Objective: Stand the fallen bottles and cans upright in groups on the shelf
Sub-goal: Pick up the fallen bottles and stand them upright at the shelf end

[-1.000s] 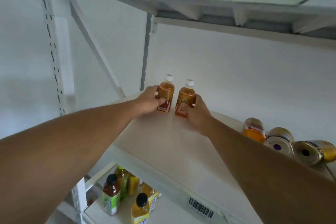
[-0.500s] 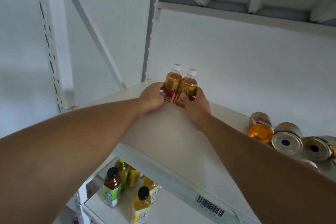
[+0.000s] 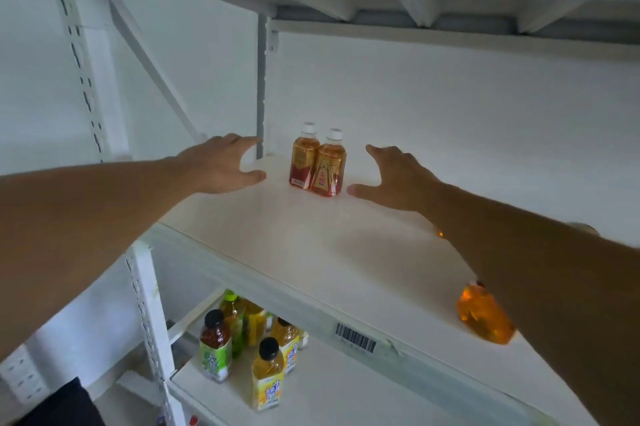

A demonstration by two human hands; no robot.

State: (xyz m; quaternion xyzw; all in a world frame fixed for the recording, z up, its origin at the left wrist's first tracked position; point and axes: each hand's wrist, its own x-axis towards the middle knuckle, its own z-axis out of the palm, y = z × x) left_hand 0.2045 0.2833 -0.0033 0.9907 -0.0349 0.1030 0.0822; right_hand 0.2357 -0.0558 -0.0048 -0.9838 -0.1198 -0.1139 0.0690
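At the far left, the left hand [image 3: 221, 166] hovers over the back corner of the shelf [image 3: 277, 245], its grip spread wide, thumb and fingers apart, with nothing in it. Just to its right, apart from the hand, two small amber bottles [image 3: 317, 161] with white caps and red labels stand upright, touching side by side, near the rear upright of the rack. To their right the right hand [image 3: 398, 176] is likewise open, fingers splayed, its thumb tip near the base of the nearer bottle but not touching it; its grip is empty. Further right, at the shelf's front edge, an orange bottle [image 3: 485, 320] lies on its side, partly hidden by the right forearm. On the shelf's front lip is a barcode label [image 3: 355, 337]. Below, on a lower shelf [image 3: 329, 391], several bottles with dark caps [image 3: 249, 339] stand upright together.
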